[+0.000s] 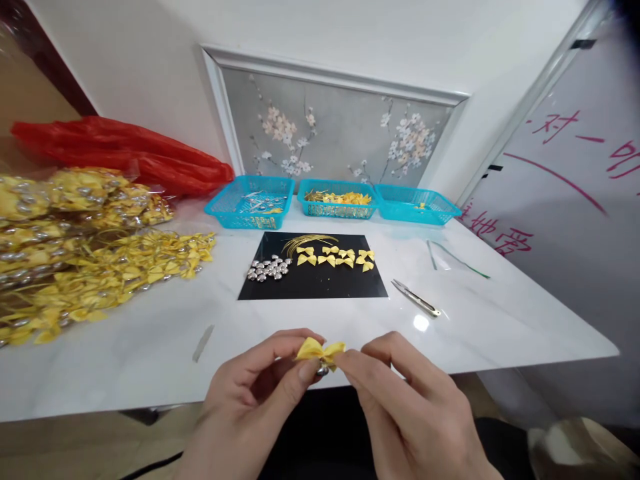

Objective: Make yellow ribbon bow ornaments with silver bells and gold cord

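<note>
Just in front of the table's near edge, my left hand [265, 390] pinches a yellow ribbon bow [320, 349] between thumb and fingers. A small silver bell-like bead [323, 369] hangs right under the bow's middle, partly hidden by the left thumb. My right hand [405, 393] is closed, its thumb and index finger pressed together at the bow's right side. Whether those fingertips also hold a cord or thread is hidden. Beyond the hands lies a black mat [320, 288] bearing silver beads [270, 268], yellow bows [327, 261] and gold cords [307, 242].
Thread snips [416, 298] lie right of the mat. Three blue baskets [213, 208] stand along the wall, holding small parts. Finished-looking yellow bow strings [125, 270] and bagged ones pile up at left, before a red mesh bag [125, 150]. A whiteboard [560, 200] stands at right.
</note>
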Tool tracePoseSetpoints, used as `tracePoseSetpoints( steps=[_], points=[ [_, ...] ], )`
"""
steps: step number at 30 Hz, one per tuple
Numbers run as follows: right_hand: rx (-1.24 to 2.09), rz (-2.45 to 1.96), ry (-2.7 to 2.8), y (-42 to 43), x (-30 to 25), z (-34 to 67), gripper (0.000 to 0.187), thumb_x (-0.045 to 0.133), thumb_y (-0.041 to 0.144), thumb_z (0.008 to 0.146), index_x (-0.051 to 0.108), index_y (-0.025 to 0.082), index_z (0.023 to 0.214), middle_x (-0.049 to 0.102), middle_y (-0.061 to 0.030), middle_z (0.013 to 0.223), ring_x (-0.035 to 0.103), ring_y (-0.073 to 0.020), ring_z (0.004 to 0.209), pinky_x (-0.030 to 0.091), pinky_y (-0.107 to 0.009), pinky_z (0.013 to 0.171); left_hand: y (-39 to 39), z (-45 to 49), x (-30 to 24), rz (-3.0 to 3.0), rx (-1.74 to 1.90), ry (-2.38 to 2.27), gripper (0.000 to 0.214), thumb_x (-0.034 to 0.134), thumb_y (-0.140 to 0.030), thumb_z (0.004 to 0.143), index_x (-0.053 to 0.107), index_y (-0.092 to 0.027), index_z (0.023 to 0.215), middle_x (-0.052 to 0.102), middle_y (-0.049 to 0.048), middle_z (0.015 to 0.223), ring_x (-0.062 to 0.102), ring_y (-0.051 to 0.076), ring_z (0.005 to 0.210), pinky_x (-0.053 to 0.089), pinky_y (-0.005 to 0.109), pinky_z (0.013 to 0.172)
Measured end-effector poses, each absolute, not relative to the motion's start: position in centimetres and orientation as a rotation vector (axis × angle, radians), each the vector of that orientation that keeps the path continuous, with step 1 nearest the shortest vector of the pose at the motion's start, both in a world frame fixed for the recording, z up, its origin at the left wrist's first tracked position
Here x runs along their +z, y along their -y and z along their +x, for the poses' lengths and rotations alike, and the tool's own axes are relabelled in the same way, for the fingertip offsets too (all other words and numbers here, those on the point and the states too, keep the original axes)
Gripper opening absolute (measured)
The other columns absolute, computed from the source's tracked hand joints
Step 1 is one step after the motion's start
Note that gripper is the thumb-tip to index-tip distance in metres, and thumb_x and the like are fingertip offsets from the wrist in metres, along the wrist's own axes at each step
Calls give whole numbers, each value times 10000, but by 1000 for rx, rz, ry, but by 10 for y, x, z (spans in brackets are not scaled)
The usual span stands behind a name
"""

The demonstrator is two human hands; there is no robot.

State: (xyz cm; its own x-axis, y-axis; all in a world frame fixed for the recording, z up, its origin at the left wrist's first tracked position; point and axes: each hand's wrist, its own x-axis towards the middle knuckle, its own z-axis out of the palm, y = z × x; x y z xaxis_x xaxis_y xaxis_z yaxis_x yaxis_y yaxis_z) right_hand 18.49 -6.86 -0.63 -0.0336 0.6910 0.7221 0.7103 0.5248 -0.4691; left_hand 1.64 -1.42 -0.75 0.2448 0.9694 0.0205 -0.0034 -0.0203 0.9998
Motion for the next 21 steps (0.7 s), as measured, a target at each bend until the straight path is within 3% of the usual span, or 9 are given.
tracePoseSetpoints(
  steps=[5, 10, 14, 21],
  points=[
    [-65, -1190, 1735, 70, -6, 186, 383, 511, -16, 868, 680, 199, 1137, 579, -39, 749, 472, -129, 546, 385, -254, 451, 13, 15, -14, 1304, 1108, -1082, 102, 806, -371, 764, 817, -299, 835, 776, 0, 1025, 727, 201, 923, 596, 239, 848],
    [-90, -1180, 1775, 69, -6, 187, 341, 500, -7, 881, 672, 171, 1116, 567, -42, 747, 482, -130, 573, 401, -256, 473, 12, 21, -8, 1325, 1121, -1136, 300, 797, -501, 716, 816, -249, 878, 788, 69, 933, 732, 289, 922, 628, 344, 796],
    [-131, -1187, 1791, 69, -6, 188, 315, 509, -10, 877, 668, 156, 1092, 547, -35, 729, 473, -132, 579, 406, -258, 486, 12, 28, -1, 1323, 1115, -1125, 385, 769, -571, 710, 808, -249, 918, 785, 76, 891, 729, 309, 939, 631, 353, 777],
    [-144, -1193, 1783, 68, -9, 187, 314, 505, -1, 880, 661, 160, 1100, 554, -37, 732, 462, -136, 572, 408, -259, 486, 15, 18, -8, 1400, 1103, -1139, 254, 780, -481, 749, 810, -257, 862, 776, 63, 983, 723, 277, 916, 622, 309, 770]
  ],
)
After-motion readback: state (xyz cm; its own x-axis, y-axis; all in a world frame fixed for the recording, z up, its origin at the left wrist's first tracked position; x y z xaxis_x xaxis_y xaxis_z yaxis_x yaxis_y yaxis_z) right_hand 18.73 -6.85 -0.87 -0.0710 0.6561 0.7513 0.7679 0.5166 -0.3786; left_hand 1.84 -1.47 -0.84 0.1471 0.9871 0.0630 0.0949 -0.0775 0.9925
